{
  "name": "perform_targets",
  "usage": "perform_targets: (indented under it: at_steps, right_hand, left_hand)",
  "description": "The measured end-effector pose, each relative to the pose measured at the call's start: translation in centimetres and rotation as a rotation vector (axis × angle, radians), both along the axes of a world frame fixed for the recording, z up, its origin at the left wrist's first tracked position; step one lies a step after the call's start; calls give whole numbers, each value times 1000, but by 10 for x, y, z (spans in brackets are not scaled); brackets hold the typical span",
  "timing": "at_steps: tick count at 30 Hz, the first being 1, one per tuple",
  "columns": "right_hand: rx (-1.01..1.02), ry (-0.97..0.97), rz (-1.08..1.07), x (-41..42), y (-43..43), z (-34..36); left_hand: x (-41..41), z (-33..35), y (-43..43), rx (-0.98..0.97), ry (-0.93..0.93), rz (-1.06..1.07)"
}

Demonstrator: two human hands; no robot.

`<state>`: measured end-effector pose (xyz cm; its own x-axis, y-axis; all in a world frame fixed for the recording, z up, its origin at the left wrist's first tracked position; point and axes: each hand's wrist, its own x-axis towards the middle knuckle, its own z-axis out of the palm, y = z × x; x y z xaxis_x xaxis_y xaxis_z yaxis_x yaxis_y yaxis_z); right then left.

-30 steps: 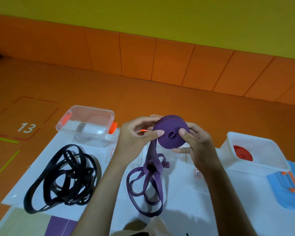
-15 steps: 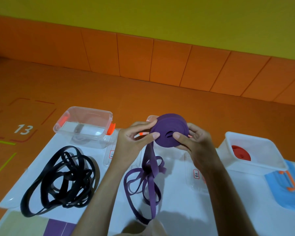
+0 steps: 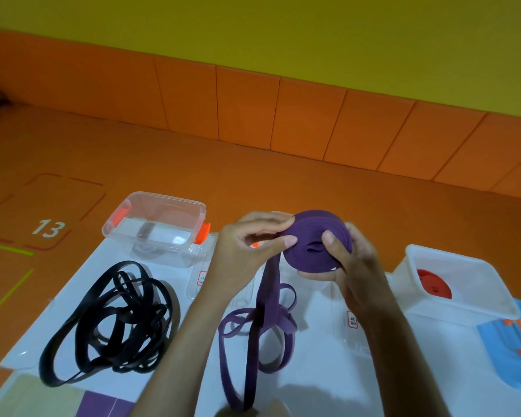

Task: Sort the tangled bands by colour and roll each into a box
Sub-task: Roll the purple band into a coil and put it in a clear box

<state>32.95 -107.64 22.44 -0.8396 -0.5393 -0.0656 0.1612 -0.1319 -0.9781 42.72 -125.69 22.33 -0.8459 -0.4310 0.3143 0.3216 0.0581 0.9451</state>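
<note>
A thick purple band roll [image 3: 309,236] is held up above the white sheet. My right hand [image 3: 352,266] grips it from the right, thumb on its face. My left hand [image 3: 247,254] pinches the roll's left edge where the loose purple strap comes off. The unrolled purple band [image 3: 253,335] hangs down in loops onto the sheet. A tangled black band [image 3: 109,320] lies on the sheet at the left. A red roll [image 3: 433,285] sits inside the white box [image 3: 469,299] at the right.
A clear box with orange clips [image 3: 157,227] stands at the back left, holding a dark item. Another clear box [image 3: 355,335] lies under my hands. A blue lid [image 3: 512,350] is at the far right. The white sheet [image 3: 313,371] lies on an orange floor.
The roll has turned slightly in my hands and my right thumb has moved further onto its face. The hanging purple loops have drawn up a little. The black band has not moved.
</note>
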Motion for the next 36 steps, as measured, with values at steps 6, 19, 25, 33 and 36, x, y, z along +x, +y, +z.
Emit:
perform_targets:
  at_steps: [6,19,25,33,36]
  right_hand:
    - [101,69,147,1,2,-1]
    - [-58,-188,139,5,-16,-6]
    - [60,10,220,0,-11,-3]
    - [116,575,21,1,-11,-15]
    - [128,612,-52,3,-9,-21]
  left_hand:
    - [3,-2,-14,-61,-152,-47]
    - [7,-17,-26,170,-166,-107]
    - [14,-11,-41,73,-176,-124]
    - [2,-22,-22,113,-180,-168]
    - [0,-31,-19,125,-191,-167]
